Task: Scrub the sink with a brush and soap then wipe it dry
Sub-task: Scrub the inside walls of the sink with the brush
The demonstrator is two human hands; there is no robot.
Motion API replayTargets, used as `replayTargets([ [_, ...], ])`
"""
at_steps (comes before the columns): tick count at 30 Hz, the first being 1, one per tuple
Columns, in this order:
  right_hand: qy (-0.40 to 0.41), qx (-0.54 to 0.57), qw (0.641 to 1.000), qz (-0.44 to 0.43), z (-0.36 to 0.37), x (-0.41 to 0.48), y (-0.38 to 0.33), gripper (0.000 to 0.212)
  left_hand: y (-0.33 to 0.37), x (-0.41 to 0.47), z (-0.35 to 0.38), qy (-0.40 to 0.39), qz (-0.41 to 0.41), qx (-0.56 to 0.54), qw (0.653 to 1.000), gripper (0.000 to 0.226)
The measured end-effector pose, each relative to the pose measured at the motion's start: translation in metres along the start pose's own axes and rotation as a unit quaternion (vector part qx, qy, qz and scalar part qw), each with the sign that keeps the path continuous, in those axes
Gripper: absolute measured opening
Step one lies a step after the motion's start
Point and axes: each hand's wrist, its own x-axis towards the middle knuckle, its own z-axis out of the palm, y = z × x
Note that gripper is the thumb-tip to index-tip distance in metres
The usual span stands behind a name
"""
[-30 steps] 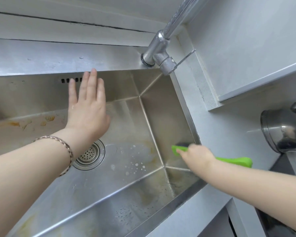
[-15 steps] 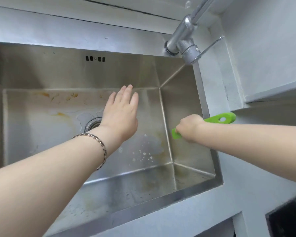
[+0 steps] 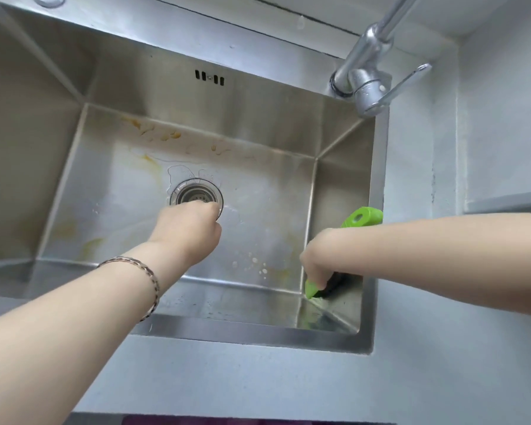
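Down in the steel sink [image 3: 258,335], working the near right corner. Gripping the green brush [image 3: 360,218] with the right hand [image 3: 322,256], fingers wrapped round the handle low down, close to the head, probably for extra pressure, with the dark bristles jammed into the junction of right wall, front wall and floor. Handle tilted up and back, holed end poking out above the wrist beside the right wall; angled that way, most likely, to drive the bristles into the seam. Over to the left hand [image 3: 187,231], stretched in above the near edge of the drain strainer [image 3: 193,193], knuckles up, fingers folded down out of sight. Can't tell whether closed on anything or merely touching down for support. Thin bracelet [image 3: 135,271] on that wrist. Looking like mid-scrub, and early in it: orange stains [image 3: 154,130] strung along the far edge of the floor, a yellowish smear at the left, a scatter of soap bubbles [image 3: 258,265] between drain and brush. Plenty left to cover, then drying to follow, with no cloth in view. Tap [image 3: 368,84] mounted at the back right corner, spout angled up out of frame, no running water visible. Worth watching: wet steel, soapy handle, easy to skid out of that tight corner.
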Motion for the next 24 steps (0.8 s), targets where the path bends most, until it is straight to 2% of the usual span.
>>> replayTargets([
  [3, 0.050, 0.040, 0.998, 0.021, 0.000, 0.018, 0.004, 0.036, -0.001, -0.005, 0.002, 0.015, -0.014, -0.012, 1.000, 0.012],
  [5, 0.079, 0.048, 0.996, 0.016, 0.010, 0.024, -0.009, 0.037, -0.005, -0.011, 0.002, 0.027, -0.031, -0.021, 0.999, 0.019],
  [7, 0.115, 0.109, 0.987, -0.002, 0.025, 0.023, -0.022, 0.039, -0.014, -0.023, 0.005, 0.041, -0.055, -0.032, 0.997, 0.026],
  [11, 0.164, 0.370, 0.913, -0.058, 0.042, -0.007, -0.024, 0.044, -0.041, -0.050, 0.013, 0.074, -0.108, -0.053, 0.990, 0.028],
  [14, 0.194, 0.430, 0.871, -0.136, 0.042, -0.023, -0.033, 0.041, -0.057, -0.064, 0.019, 0.064, -0.151, -0.058, 0.985, 0.028],
  [16, 0.181, 0.431, 0.875, -0.126, 0.047, -0.024, -0.036, 0.041, -0.063, -0.071, 0.022, 0.063, -0.181, -0.074, 0.979, 0.027],
  [19, 0.133, 0.394, 0.908, -0.060, 0.054, -0.017, -0.034, 0.043, -0.072, -0.080, 0.022, 0.071, -0.209, -0.090, 0.971, 0.024],
  [20, 0.130, 0.415, 0.898, -0.073, 0.050, -0.018, -0.036, 0.042, -0.076, -0.082, 0.022, 0.073, -0.219, -0.092, 0.969, 0.022],
  [23, 0.142, 0.553, 0.807, -0.151, 0.028, -0.020, -0.048, 0.040, -0.090, -0.083, 0.016, 0.086, -0.249, -0.111, 0.958, 0.020],
  [24, 0.145, 0.566, 0.796, -0.159, 0.026, -0.018, -0.049, 0.040, -0.096, -0.083, 0.014, 0.090, -0.256, -0.113, 0.956, 0.020],
])
